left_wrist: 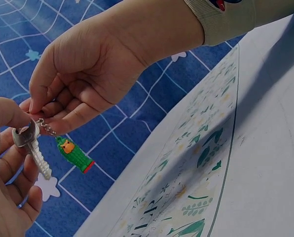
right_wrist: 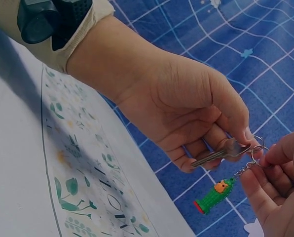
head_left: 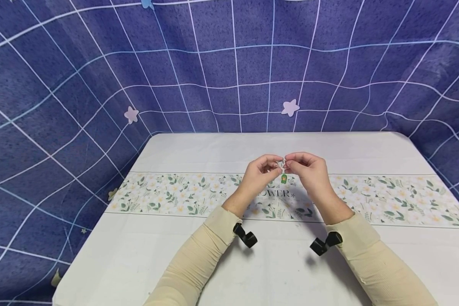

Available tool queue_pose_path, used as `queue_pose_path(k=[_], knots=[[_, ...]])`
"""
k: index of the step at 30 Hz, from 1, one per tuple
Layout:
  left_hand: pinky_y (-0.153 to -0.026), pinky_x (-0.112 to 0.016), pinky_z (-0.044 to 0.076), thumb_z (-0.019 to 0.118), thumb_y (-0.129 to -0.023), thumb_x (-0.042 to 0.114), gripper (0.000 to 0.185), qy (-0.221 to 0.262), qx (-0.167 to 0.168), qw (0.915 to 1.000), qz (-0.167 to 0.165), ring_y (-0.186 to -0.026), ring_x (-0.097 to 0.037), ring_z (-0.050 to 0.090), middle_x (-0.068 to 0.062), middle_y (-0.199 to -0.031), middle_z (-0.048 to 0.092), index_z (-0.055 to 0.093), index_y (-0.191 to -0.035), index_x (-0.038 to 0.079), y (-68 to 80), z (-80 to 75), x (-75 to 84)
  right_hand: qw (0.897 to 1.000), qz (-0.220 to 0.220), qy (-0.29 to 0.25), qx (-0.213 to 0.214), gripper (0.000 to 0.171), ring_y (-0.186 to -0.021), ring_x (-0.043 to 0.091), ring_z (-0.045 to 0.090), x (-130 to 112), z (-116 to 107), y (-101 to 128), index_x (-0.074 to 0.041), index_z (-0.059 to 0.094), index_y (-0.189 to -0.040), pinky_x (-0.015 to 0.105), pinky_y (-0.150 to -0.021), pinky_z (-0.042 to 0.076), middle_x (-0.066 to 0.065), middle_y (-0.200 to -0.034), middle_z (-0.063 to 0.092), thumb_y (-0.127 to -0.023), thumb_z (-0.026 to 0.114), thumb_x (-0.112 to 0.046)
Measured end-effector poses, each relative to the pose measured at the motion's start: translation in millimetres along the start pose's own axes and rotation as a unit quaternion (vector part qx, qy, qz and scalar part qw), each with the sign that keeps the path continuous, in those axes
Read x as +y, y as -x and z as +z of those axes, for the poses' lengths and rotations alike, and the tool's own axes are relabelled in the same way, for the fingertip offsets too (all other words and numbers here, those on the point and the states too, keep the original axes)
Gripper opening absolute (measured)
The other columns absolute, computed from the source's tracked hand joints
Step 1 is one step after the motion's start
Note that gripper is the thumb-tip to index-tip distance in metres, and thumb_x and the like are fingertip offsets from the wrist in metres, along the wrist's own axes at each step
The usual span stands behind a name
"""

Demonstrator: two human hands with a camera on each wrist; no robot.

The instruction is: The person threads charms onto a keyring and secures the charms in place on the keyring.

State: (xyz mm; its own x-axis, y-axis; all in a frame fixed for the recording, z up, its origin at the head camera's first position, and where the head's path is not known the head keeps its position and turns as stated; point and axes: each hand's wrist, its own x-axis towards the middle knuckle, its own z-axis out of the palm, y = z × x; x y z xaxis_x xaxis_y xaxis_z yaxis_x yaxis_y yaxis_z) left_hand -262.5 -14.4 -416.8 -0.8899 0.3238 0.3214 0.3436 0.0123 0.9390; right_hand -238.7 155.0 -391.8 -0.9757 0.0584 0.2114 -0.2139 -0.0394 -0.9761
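Note:
Above the table, both hands meet at a small bunch made of a key, a ring and a charm. My left hand (head_left: pixel 259 173) pinches a silver key (left_wrist: pixel 36 153) near its head, between thumb and fingers. With thumb and fingertips, my right hand (head_left: pixel 310 169) pinches the thin metal key ring (right_wrist: pixel 258 152). A short chain (left_wrist: pixel 47 127) hangs from the ring, and on it dangles a green charm (head_left: pixel 284 179) with an orange face and a red base. The fingertips partly cover the ring, so I cannot tell whether the key is threaded on it.
A white table (head_left: pixel 168 255) lies below the hands, crossed by a flower-printed band (head_left: pixel 199 195) with lettering. Behind it hangs a blue curtain (head_left: pixel 214 63) with white grid lines and stars. Black wrist mounts (head_left: pixel 245 236) sit on both sleeves.

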Motion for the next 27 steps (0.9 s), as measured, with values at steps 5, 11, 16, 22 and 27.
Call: queue_pose_path(k=[5, 11, 16, 22, 27], knots=[[-0.069, -0.022, 0.044, 0.069, -0.093, 0.003, 0.025, -0.002, 0.005, 1.0, 0.003, -0.078, -0.01, 0.055, -0.004, -0.091, 0.065, 0.068, -0.118, 0.002, -0.3, -0.1, -1.3, 1.0, 0.0, -0.009, -0.003, 0.022, -0.074, 0.011, 0.069, 0.8, 0.1, -0.7, 0.021, 0.063, -0.109, 0.025, -0.074, 0.06, -0.001, -0.081, 0.07, -0.093, 0.06, 0.005], [-0.067, -0.021, 0.044, 0.072, -0.092, 0.006, 0.023, -0.003, 0.012, 0.9999, -0.004, -0.077, -0.01, 0.055, 0.001, -0.09, 0.065, 0.068, -0.115, 0.004, -0.3, 0.1, -2.0, 1.0, 0.001, -0.005, -0.005, 0.023, -0.074, 0.01, 0.069, 0.8, 0.2, -0.6, 0.021, 0.063, -0.109, 0.025, -0.074, 0.06, -0.001, -0.081, 0.07, -0.094, 0.061, 0.004], [-0.065, -0.021, 0.044, 0.073, -0.092, 0.007, 0.024, 0.002, 0.017, 0.9998, -0.009, -0.076, -0.011, 0.054, -0.001, -0.09, 0.065, 0.068, -0.115, 0.002, -0.3, 0.3, -1.4, 1.0, -0.001, 0.0, -0.002, 0.022, -0.074, 0.009, 0.069, 0.3, 0.1, -0.4, 0.021, 0.063, -0.109, 0.025, -0.074, 0.06, -0.001, -0.081, 0.07, -0.093, 0.06, 0.005], [-0.069, -0.021, 0.044, 0.07, -0.094, 0.005, 0.033, 0.018, -0.003, 0.9998, -0.01, -0.081, -0.01, 0.057, -0.003, -0.095, 0.067, 0.065, -0.126, 0.0, -0.5, -0.2, -1.5, 1.0, -0.008, 0.007, 0.014, 0.021, -0.072, 0.009, 0.068, -0.9, -0.4, 0.2, 0.019, 0.065, -0.108, 0.024, -0.073, 0.059, -0.002, -0.08, 0.07, -0.093, 0.061, 0.005], [-0.069, -0.021, 0.044, 0.066, -0.097, 0.007, 0.03, 0.022, -0.012, 0.9995, -0.018, -0.081, -0.01, 0.056, 0.0, -0.095, 0.064, 0.066, -0.127, 0.001, 0.6, -1.7, -0.3, 1.0, -0.008, 0.005, 0.015, 0.021, -0.072, 0.01, 0.069, -1.2, -0.4, 1.1, 0.019, 0.065, -0.108, 0.025, -0.073, 0.06, -0.002, -0.08, 0.071, -0.093, 0.062, 0.004]])
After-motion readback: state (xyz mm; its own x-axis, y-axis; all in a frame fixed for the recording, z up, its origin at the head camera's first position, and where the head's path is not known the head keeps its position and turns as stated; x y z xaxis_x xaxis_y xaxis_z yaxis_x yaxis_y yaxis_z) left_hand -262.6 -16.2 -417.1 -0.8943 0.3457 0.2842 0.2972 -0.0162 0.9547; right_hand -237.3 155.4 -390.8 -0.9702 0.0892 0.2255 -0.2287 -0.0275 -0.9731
